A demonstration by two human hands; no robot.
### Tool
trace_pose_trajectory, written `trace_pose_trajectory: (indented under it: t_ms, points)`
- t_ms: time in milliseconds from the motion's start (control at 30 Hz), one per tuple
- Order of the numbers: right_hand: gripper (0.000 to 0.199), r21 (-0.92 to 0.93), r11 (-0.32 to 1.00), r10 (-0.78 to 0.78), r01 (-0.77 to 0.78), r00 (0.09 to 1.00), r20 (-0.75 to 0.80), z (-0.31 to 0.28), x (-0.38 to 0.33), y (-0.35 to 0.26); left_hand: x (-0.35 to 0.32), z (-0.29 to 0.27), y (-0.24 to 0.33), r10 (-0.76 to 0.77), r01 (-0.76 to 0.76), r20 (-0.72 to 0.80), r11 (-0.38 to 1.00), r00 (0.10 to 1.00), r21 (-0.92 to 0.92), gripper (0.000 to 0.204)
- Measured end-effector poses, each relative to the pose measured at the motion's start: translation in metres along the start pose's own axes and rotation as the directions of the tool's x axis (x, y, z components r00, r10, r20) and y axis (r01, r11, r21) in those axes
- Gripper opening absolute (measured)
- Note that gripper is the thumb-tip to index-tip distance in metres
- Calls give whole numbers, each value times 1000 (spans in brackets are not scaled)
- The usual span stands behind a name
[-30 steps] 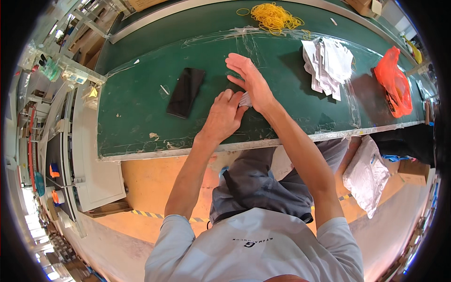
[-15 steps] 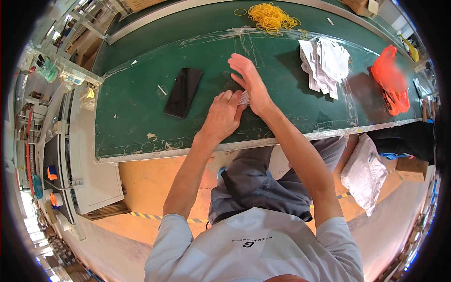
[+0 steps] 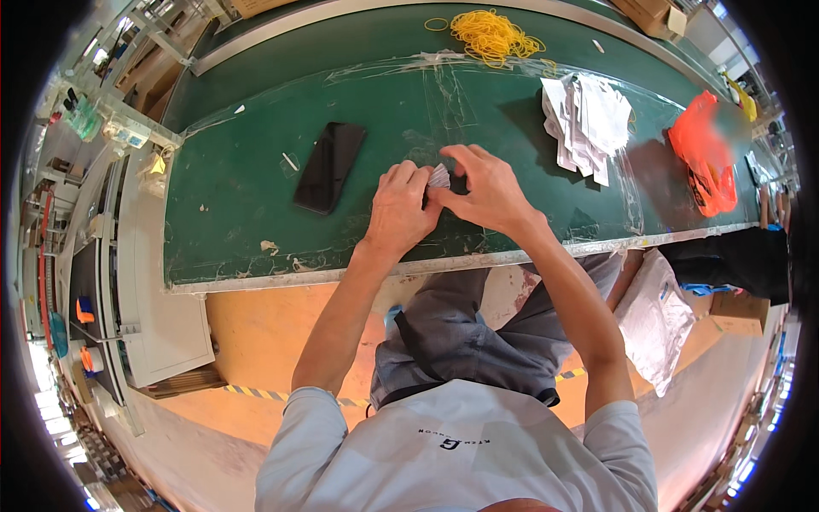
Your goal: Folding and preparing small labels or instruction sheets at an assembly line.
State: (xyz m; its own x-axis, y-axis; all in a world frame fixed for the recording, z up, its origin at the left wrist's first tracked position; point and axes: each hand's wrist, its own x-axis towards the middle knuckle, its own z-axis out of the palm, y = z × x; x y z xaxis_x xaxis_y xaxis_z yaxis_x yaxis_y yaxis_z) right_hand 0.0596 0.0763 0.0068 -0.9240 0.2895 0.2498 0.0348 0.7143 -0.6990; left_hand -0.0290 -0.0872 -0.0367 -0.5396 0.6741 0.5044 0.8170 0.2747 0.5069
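My left hand (image 3: 399,205) is closed around a small stack of white paper slips (image 3: 438,177), whose fanned edges show past its fingers. Most of that stack is hidden by the hand. Beside it, my right hand (image 3: 486,189) is curved with its fingers apart, and its thumb reaches the lower edge of the slips. Both hands are over the green tabletop (image 3: 247,196), close to its front edge. A black smartphone (image 3: 331,168) lies just left of them.
To the right lies a loose pile of white paper slips (image 3: 589,128). Yellow rubber bands (image 3: 490,37) are heaped at the far side. A red plastic bag (image 3: 704,154) sits at the right end. Under the table's right side is a white sack (image 3: 657,320).
My right hand has turned from raised and stretched out to curved, and its thumb has come in to the slips. My left hand keeps its hold. The view has shifted slightly.
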Motion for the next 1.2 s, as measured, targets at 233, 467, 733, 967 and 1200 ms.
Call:
trace_pose_trajectory:
  t_ms: [233,467,733,967,1200]
  points:
    - [31,-433,893,-19,125,970,241,3,40,-15,7,6,0,51,-48,-62,997,997,56,36]
    - [23,-418,882,-31,218,912,409,-1,46,-28,6,8,-2,121,-120,-80,993,989,13,30]
    - [24,-331,927,-66,178,944,323,17,41,-15,6,0,2,76,-76,-11,996,997,55,27]
    - [57,209,976,24,-63,983,181,-35,13,41,17,1,5,-195,171,-17,897,981,-408,26]
    - [40,490,871,-53,-37,984,169,-14,8,22,8,1,-6,-137,131,35,802,990,-582,25]
